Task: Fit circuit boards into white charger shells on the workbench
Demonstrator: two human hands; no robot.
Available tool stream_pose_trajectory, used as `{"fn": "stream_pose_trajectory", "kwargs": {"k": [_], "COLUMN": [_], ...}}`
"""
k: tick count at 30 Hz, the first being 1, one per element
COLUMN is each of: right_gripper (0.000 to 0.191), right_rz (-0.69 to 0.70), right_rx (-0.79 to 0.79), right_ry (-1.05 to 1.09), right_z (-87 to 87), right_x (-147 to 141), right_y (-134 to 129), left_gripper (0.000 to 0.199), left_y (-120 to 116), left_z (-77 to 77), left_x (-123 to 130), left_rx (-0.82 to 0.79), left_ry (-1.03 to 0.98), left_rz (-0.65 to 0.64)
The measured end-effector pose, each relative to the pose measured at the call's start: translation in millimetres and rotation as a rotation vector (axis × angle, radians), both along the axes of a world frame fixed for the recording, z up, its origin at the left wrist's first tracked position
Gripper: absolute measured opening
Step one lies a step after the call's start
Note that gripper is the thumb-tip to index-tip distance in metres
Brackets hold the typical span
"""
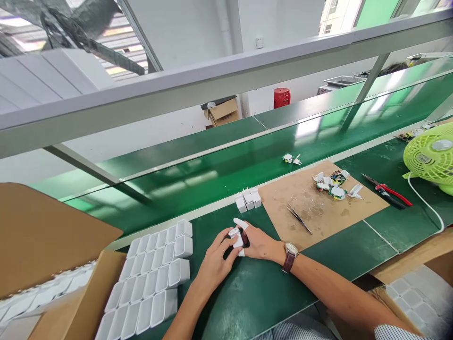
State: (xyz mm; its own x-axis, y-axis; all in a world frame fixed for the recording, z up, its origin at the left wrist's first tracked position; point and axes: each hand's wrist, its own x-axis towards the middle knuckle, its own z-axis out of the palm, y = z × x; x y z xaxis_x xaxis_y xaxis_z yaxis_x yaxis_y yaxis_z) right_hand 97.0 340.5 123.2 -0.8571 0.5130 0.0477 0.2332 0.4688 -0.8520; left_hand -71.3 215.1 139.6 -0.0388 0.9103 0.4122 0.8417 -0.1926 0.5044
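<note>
Between my two hands, over the green bench, is a small white plastic charger case (237,238). My left hand (220,252) pinches it from the left with thumb and fingers. From the right, my right hand (260,241) closes round it, white finger cots on its index finger and thumb; its other fingers are partly hidden. Just beyond the hands stand several white cases (248,200) in a small group. Left of my left hand, rows of open-topped white housings (150,278) stand side by side.
A brown sheet (283,208) carries tweezers (299,219) and several circuit boards with white parts (336,185). Red-handled pliers (387,191) and a green fan (430,156) are at right. Cardboard boxes (88,293) flank the bench. A lower green channel (212,177) runs behind.
</note>
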Motion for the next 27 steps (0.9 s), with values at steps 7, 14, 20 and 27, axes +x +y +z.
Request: {"fn": "stream_pose_trajectory", "kwargs": {"k": [7,14,20,27], "right_gripper": [0.069,0.044,0.043,0.06], "right_rz": [-0.034,0.022,0.053,-0.445], "right_rx": [0.216,0.369,0.45,0.33], "right_ry": [0.089,0.087,0.121,0.271], "right_z": [-11.2,-2.8,-4.6,18.4], "right_x": [7,10,9,17], "right_y": [-1,0,-3,46], "left_gripper": [0.02,0.02,0.019,0.078], "left_y": [63,105,103,98], "left_z": [4.3,-3.4,2.1,30.5], "left_x": [-30,-22,-18,-36], "left_rx": [-0.09,-0.093,-0.103,-0.217], "left_ry": [-0.156,-0.209,-0.265,-0.307], "left_rz": [0.253,0.217,0.201,0.239]}}
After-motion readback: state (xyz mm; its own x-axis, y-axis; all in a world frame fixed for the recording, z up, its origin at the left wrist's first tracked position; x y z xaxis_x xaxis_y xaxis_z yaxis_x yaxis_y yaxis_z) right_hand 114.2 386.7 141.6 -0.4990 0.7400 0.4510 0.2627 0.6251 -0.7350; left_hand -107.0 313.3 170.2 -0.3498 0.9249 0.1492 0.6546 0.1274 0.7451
